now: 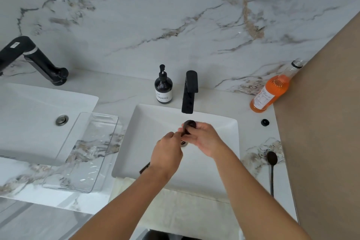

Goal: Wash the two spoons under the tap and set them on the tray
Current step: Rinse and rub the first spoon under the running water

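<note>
Both hands over sink [152, 115] under tap [189, 93]: left hand [167, 154] and right hand [202, 138] clamped on spoon [190, 124]. Second spoon [272, 163] on table right; tray [83, 154] left.

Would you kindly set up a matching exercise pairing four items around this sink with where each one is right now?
Items:
1. spoon being washed
2. second spoon
3. clear tray
4. orange bottle

Places:
A. on the counter between the two basins
B. leaning at the back right corner of the counter
C. held in both hands over the basin, below the black tap
D. lying on the counter right of the basin

Pairs: 1-C, 2-D, 3-A, 4-B
</note>
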{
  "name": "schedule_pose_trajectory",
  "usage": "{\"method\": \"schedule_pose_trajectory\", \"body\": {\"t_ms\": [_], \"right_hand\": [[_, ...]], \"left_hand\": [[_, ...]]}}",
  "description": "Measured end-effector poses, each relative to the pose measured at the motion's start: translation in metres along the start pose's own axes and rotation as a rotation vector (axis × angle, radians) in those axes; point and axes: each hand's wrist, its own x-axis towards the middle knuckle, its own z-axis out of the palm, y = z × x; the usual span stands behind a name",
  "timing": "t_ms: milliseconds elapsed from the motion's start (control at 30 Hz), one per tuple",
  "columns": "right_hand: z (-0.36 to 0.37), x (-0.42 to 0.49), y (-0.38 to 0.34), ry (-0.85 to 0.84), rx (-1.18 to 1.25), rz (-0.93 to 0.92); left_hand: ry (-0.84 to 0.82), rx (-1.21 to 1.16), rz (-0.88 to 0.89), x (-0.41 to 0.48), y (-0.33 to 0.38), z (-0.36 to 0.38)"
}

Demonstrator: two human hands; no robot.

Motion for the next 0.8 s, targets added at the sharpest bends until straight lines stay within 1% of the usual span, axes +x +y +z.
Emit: {"method": "schedule_pose_trajectory", "body": {"t_ms": [67,133,167,200,233,300,333,367,400,433,467,500,533,567,600,633,667,700,733,767,800], "right_hand": [[-0.009,-0.004,-0.013,-0.019,-0.287,-0.063],[-0.015,-0.008,-0.028,-0.018,-0.462,-0.074],[-0.016,-0.01,-0.036,0.007,-0.524,-0.087],[-0.017,-0.011,-0.042,0.052,-0.569,-0.12],[-0.02,-0.013,-0.046,0.115,-0.591,-0.169],[-0.026,-0.018,-0.047,0.25,-0.578,-0.252],[-0.029,-0.02,-0.042,0.301,-0.539,-0.259],[-0.032,-0.022,-0.034,0.334,-0.469,-0.228],[-0.033,-0.025,-0.024,0.349,-0.378,-0.167],[-0.032,-0.028,-0.011,0.351,-0.314,-0.08],[-0.032,-0.03,0.001,0.344,-0.312,0.018],[-0.033,-0.032,0.012,0.328,-0.395,0.121],[-0.033,-0.036,0.018,0.289,-0.514,0.207],[-0.034,-0.04,0.019,0.233,-0.618,0.267],[-0.034,-0.044,0.012,0.172,-0.661,0.289],[-0.034,-0.046,0.002,0.116,-0.635,0.282],[-0.037,-0.048,-0.01,0.057,-0.557,0.254],[-0.041,-0.051,-0.023,-0.007,-0.453,0.202],[-0.043,-0.056,-0.036,-0.06,-0.344,0.128],[-0.043,-0.058,-0.047,-0.098,-0.228,0.053],[-0.045,-0.059,-0.052,-0.138,-0.079,0.015]], "left_hand": [[-0.013,0.111,0.074,-0.002,-0.007,-0.009],[0.002,0.232,0.181,-0.004,-0.012,-0.022],[0.036,0.277,0.226,-0.003,-0.017,-0.028],[0.099,0.308,0.278,0.0,-0.024,-0.034],[0.207,0.315,0.33,0.004,-0.032,-0.039],[0.375,0.238,0.395,0.009,-0.05,-0.043],[0.391,0.175,0.387,0.011,-0.056,-0.042],[0.367,0.119,0.337,0.011,-0.058,-0.037],[0.26,0.095,0.213,0.01,-0.059,-0.029],[0.064,0.149,0.039,0.008,-0.057,-0.021],[-0.14,0.291,-0.116,0.007,-0.053,-0.011],[-0.275,0.413,-0.211,0.006,-0.049,-0.005],[-0.33,0.493,-0.24,0.005,-0.046,-0.001],[-0.316,0.504,-0.216,0.005,-0.043,0.0],[-0.225,0.439,-0.151,0.008,-0.044,-0.001],[-0.171,0.302,-0.101,0.012,-0.044,-0.007],[-0.203,0.116,-0.083,0.016,-0.044,-0.015],[-0.279,-0.109,-0.092,0.017,-0.049,-0.023],[-0.365,-0.405,-0.168,0.016,-0.052,-0.032],[-0.449,-0.66,-0.294,0.014,-0.053,-0.039],[-0.52,-0.744,-0.395,0.012,-0.056,-0.042]]}}
